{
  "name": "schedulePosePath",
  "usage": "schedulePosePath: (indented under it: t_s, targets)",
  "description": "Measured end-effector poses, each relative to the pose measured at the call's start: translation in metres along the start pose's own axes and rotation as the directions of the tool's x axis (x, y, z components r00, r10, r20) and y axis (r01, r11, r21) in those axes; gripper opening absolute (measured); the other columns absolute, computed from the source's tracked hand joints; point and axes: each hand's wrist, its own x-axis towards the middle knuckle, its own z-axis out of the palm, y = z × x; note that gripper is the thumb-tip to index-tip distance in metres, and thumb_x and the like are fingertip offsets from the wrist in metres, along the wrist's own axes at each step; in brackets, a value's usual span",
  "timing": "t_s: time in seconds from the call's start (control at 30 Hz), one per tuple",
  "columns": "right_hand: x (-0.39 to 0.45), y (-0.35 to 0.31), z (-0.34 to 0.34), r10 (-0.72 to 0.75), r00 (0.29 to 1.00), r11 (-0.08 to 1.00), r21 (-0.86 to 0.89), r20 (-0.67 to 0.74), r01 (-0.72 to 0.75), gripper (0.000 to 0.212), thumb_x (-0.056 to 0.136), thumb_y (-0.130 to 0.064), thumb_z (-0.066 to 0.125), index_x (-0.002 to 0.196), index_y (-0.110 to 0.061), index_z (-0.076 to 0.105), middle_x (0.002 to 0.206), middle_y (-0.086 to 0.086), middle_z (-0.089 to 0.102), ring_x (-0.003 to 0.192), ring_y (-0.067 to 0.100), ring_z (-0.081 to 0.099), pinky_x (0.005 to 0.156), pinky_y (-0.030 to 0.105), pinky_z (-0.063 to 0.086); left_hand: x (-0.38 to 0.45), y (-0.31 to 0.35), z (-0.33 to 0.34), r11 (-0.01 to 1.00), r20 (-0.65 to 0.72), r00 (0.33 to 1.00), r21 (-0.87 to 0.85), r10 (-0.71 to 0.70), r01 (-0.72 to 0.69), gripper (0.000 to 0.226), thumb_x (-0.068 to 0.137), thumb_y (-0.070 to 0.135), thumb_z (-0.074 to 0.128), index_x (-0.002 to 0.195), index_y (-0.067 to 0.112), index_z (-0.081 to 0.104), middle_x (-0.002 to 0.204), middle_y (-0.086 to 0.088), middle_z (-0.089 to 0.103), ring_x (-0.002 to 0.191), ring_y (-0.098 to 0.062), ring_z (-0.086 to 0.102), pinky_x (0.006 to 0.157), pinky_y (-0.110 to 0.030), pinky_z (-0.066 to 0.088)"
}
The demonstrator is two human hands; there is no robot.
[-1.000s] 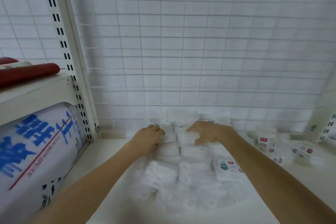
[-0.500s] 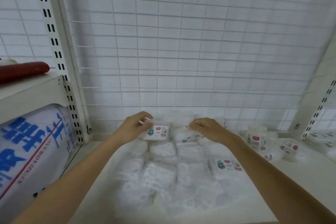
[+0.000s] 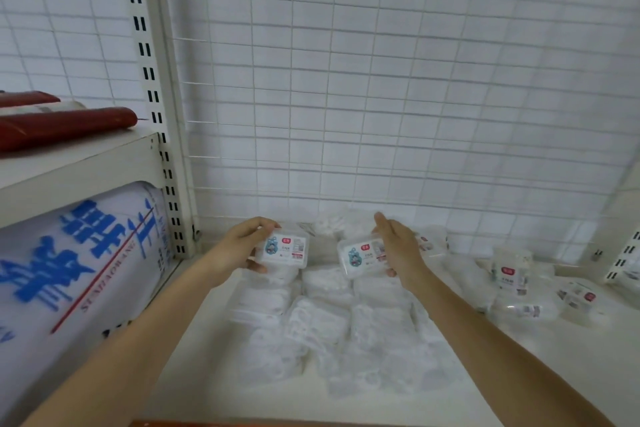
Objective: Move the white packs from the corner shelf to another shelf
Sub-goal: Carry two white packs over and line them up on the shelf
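The left hand (image 3: 242,248) is gripping one white pack (image 3: 284,251) while, at three o'clock, the right hand (image 3: 401,250) is gripping another pack (image 3: 362,258) above the shelf (image 3: 194,357).

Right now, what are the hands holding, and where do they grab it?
Each holds one white pack: left hand grips its pack by the left end, right hand its pack by the right end.

White corner shelf (image 3: 571,367): white packs (image 3: 325,322) laid flat in rows; clear labelled tubs (image 3: 512,270) at right.

Two labelled white packs (image 3: 284,251) (image 3: 362,255) held above mid-frame; more packs (image 3: 318,322) lie flat in rows below.
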Motion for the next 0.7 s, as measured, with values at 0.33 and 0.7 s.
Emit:
schedulePosePath:
  t_s: [0.33, 0.7]
  targets:
    - [-0.007, 0.0, -0.006, 0.047, 0.991, 0.994, 0.088, 0.123, -0.058, 0.014, 0.089, -0.031, 0.059, 0.09, -0.017, 0.058, 0.094, 0.007, 0.059, 0.083, 0.023, 0.063, 0.043, 0.036, 0.055, -0.003, -0.015, -0.015, 0.993, 0.142, 0.99, -0.116, 0.015, 0.001, 0.04, 0.075, 0.005, 0.063, 0.111, 0.021, 0.055, 0.107, -0.009, 0.064, 0.086, -0.018, 0.059, 0.061, -0.027, 0.052]
    - [-0.013, 0.0, -0.021, 0.003, 0.918, 0.99, -0.13, 0.398, 0.054, 0.063, 0.071, 0.01, 0.07, 0.121, -0.021, 0.048, 0.117, 0.009, 0.057, 0.098, 0.02, 0.062, 0.075, 0.03, 0.057, 0.004, -0.02, -0.015, 0.804, 0.124, 0.955, 0.517, 0.269, -0.293, 0.065, 0.065, 0.004, 0.08, 0.12, 0.014, 0.047, 0.113, -0.001, 0.033, 0.098, -0.009, 0.041, 0.083, -0.019, 0.039]
